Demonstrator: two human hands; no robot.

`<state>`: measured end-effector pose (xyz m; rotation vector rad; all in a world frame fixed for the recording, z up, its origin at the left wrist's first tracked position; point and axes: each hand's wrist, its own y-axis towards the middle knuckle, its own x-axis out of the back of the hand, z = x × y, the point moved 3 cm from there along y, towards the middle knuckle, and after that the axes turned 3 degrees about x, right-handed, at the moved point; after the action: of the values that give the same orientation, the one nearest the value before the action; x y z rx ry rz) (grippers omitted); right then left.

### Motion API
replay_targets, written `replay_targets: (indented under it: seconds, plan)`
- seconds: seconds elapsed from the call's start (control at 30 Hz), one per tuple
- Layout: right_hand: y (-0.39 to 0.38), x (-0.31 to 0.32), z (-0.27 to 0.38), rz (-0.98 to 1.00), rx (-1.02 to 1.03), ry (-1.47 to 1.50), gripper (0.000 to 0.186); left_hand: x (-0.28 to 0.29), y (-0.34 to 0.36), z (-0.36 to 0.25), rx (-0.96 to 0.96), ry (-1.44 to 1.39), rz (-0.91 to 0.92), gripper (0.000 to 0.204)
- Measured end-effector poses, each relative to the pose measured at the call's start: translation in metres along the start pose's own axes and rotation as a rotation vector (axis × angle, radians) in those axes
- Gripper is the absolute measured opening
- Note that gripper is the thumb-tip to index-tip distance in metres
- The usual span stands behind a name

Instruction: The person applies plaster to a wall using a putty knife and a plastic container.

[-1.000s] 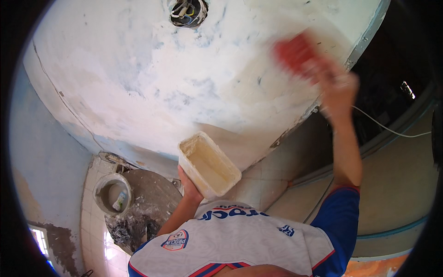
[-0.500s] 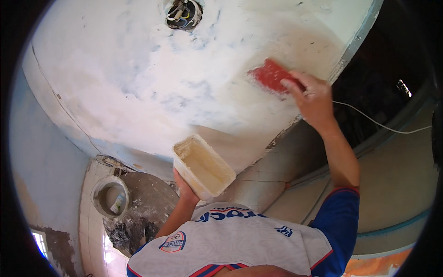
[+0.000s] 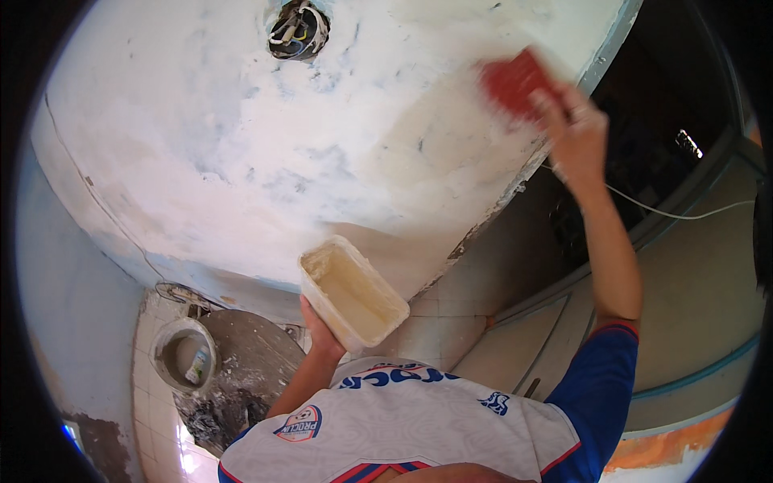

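Observation:
My right hand [image 3: 578,133] grips a flat red putty spreader [image 3: 519,84], blurred by motion, whose wide edge lies against the whitish wall [image 3: 266,153]. A damp-looking beige smear [image 3: 427,129] spreads over the wall to the left of the spreader. Lower down, my left hand [image 3: 324,330] is wrapped round the side of a white rectangular tub [image 3: 352,291]. Pale cream putty [image 3: 354,296] coats the inside of that tub. The tub is tilted, its open side facing up toward me, and it is held just off the wall.
A round hole with loose wires [image 3: 299,30] is in the wall at the top. At lower left, a bucket [image 3: 184,354] stands on a stained round surface [image 3: 250,346] beside crumpled dark plastic [image 3: 213,414]. A white cable [image 3: 676,214] hangs across the dark opening right of the wall's edge.
My right hand has moved up and to the right along the wall with the spreader, and the beige smear shows larger behind it. The left hand and tub stay nearly in place.

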<state>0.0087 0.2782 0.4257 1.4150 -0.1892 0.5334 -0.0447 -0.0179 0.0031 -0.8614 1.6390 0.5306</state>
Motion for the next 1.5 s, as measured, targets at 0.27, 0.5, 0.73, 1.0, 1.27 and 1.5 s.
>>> replay_targets:
  seconds: [0.27,0.5,0.73,1.0,1.27,1.5]
  plan:
    - [0.001,-0.014,0.007,0.134,-0.019,0.053,0.021,0.004,0.001,-0.004,-0.007,0.014,-0.005,0.079]
    - [0.033,0.027,-0.016,-0.41,-0.013,0.367,0.02,0.016,0.009,-0.003,-0.062,-0.005,-0.042,0.077]
    - [0.03,0.009,-0.007,-0.247,0.049,0.043,0.021,-0.001,0.005,-0.003,-0.066,-0.008,-0.062,0.077]
    - [0.029,0.007,-0.009,0.005,0.076,-0.012,0.022,-0.005,0.003,0.003,-0.065,0.0,-0.061,0.078]
    - [0.021,0.041,-0.02,-0.201,-0.072,0.315,0.021,0.003,0.011,0.002,-0.082,-0.006,0.011,0.076]
    - [-0.001,0.053,-0.056,-0.074,-0.197,0.527,0.021,-0.001,0.012,0.005,-0.101,-0.005,-0.016,0.075]
